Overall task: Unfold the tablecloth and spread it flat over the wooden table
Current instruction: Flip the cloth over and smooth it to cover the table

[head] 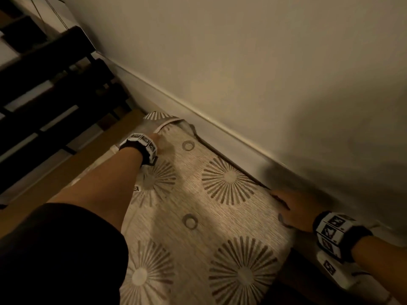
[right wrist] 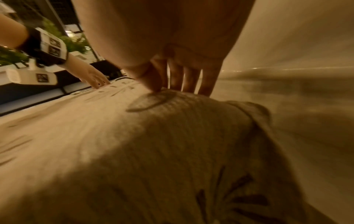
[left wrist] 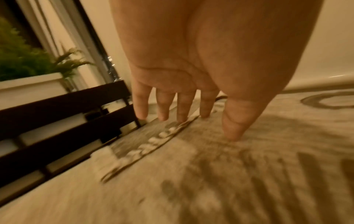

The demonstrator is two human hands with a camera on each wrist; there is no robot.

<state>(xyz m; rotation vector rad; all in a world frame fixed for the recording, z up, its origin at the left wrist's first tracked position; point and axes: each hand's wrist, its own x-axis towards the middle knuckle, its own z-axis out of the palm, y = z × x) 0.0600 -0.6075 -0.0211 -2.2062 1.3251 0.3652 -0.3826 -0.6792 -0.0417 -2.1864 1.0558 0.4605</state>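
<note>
A beige tablecloth [head: 198,205] with dark sunburst and ring prints lies along the wall on the wooden table [head: 88,155]. Its far left corner [head: 158,119] is still folded over, showing the hem. My left hand [head: 159,137] reaches to that fold; in the left wrist view its straight fingers [left wrist: 162,109] touch the cloth [left wrist: 249,166] at the hem. My right hand [head: 284,205] rests on the cloth's wall-side edge. There the cloth [right wrist: 153,151] bulges up under its fingertips [right wrist: 189,81], which press down with the thumb beside them. Neither hand plainly grips fabric.
The wall [head: 242,62] and its pale ledge [head: 198,116] run tight along the table's far side. A dark slatted piece of furniture [head: 44,95] stands to the left. A white planter with green foliage [left wrist: 28,65] sits beyond it.
</note>
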